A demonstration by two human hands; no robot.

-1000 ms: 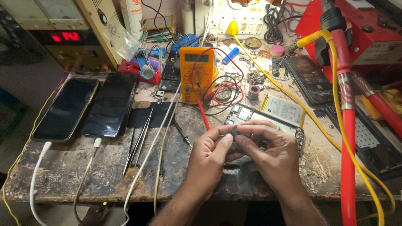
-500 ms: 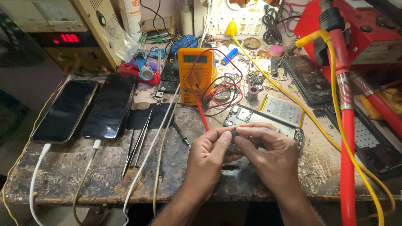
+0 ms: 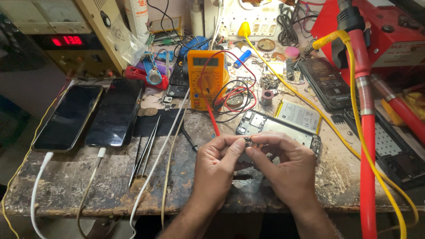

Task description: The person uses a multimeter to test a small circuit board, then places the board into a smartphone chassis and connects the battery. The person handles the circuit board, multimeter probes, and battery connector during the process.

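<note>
- Left hand (image 3: 215,170) and right hand (image 3: 290,170) met fingertip to fingertip above the bench's near edge.
- Both pinched a small dark part (image 3: 248,142) between thumbs and forefingers, other fingers curled.
- The opened phone (image 3: 276,128) lay just beyond.

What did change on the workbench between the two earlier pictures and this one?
Almost nothing. Left hand and right hand still pinch the same small dark part between their fingertips, above the opened phone; the fingers shifted only slightly. The multimeter, the two phones and the tweezers stayed in place.
</note>
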